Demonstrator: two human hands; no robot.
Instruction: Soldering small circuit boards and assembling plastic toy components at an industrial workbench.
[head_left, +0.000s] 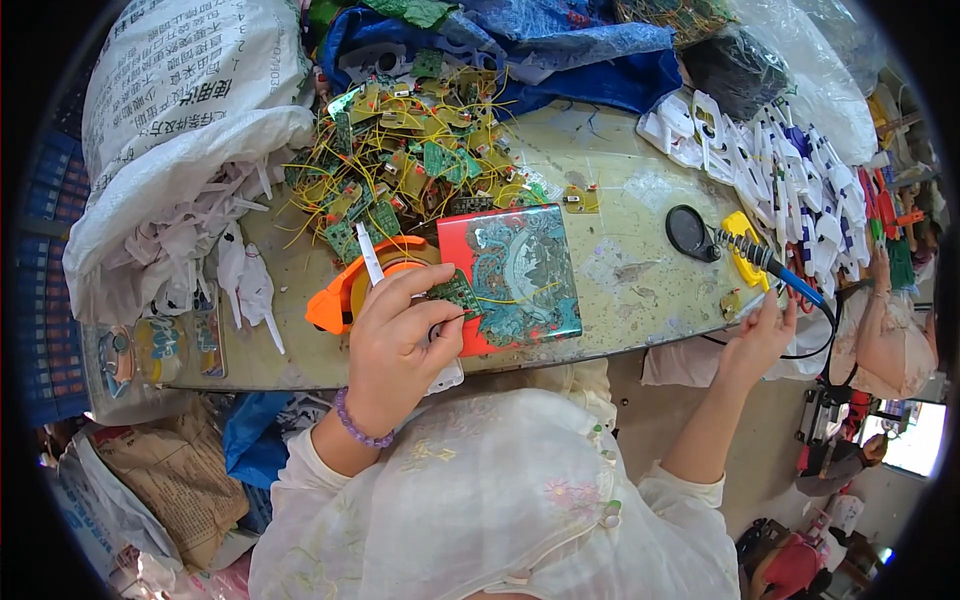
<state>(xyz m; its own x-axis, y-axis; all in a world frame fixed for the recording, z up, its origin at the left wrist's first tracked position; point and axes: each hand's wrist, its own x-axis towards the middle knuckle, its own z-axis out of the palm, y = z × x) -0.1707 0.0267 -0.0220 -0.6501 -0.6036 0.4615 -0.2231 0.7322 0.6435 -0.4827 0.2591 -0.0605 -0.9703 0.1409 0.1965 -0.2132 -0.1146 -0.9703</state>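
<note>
My left hand (395, 335), with a beaded bracelet at the wrist, pinches a small green circuit board (455, 291) between thumb and fingers. The board is over the left part of a red box (508, 232) with a worn dark picture on its lid. A thin yellow wire (520, 300) trails from it across the lid. Behind the fingers a white plastic strip (368, 253) sticks up; its lower end is hidden. My right hand (757, 340) is at the table's right edge, fingers stretched just below a blue-handled soldering iron (792, 282), which rests in a yellow stand (745, 250).
A heap of circuit boards with yellow wires (420, 150) lies at the back. An orange tape dispenser (350, 290) stands by the box. White plastic parts spill from a sack (190, 130) at left; more white casings (790, 180) pile at right. The iron's black cable (832, 345) loops there.
</note>
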